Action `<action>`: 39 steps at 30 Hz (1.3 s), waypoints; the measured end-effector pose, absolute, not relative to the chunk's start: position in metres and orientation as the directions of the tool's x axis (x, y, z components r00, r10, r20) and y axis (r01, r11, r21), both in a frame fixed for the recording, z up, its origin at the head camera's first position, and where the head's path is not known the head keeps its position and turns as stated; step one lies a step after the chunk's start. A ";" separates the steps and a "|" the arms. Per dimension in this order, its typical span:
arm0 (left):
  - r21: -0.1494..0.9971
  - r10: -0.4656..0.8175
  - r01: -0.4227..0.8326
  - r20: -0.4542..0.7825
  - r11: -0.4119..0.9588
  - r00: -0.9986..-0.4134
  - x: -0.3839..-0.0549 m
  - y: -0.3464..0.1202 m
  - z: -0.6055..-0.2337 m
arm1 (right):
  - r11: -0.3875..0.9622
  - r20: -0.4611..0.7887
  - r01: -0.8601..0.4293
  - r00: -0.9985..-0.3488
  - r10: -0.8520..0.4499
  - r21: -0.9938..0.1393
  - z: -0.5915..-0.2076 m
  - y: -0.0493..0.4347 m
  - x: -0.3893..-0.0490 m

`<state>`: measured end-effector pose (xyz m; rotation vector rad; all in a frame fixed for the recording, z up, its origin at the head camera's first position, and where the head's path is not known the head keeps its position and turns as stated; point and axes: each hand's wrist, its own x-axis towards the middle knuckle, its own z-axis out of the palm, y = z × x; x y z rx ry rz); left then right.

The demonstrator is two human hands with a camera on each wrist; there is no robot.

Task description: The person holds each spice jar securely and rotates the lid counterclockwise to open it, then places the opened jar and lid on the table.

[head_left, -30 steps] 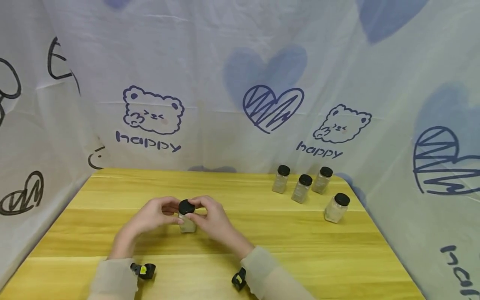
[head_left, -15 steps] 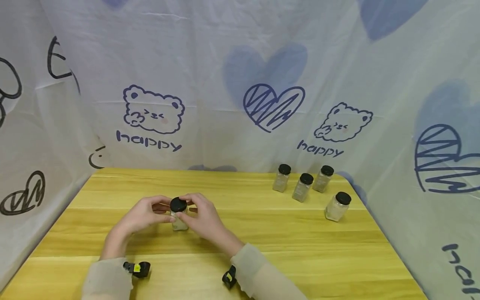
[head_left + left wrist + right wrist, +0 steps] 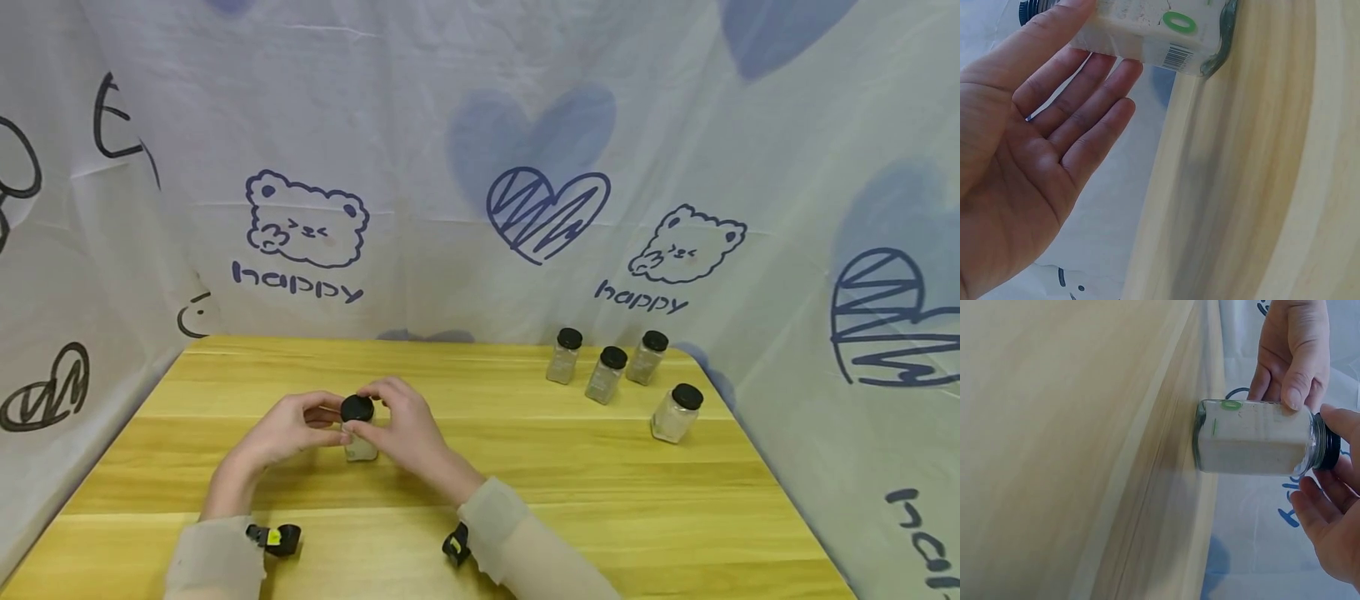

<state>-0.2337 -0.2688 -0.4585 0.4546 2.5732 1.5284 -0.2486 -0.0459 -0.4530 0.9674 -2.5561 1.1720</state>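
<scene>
In the head view a square glass jar [image 3: 362, 450] of pale powder stands upright left of the table's middle, between both hands. My left hand [image 3: 288, 429] holds the jar's body near the shoulder, thumb in front and fingers behind. My right hand [image 3: 408, 425] pinches the black lid [image 3: 357, 407] between thumb and fingers. The left wrist view shows the jar's label with a green ring and a barcode [image 3: 1177, 57]; its lid end is partly behind the left thumb. In the right wrist view the lid [image 3: 1331, 449] sits on the jar's neck, and the base is right at the tabletop.
Several similar jars with black lids stand at the back right of the wooden table [image 3: 525, 467], one of them [image 3: 675, 417] nearer the right edge. A white cloth [image 3: 420, 275] with bear and heart drawings hangs around the table's back and sides.
Both hands and the jar have shifted a little left over the last second. Since half a second ago the right thumb has moved left across the front of the lid.
</scene>
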 end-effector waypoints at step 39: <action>0.858 0.287 0.198 0.062 0.474 -0.956 -0.230 -0.274 -0.459 | 0.486 0.318 -0.701 -0.688 -0.652 -0.522 -0.445 -0.041 -0.262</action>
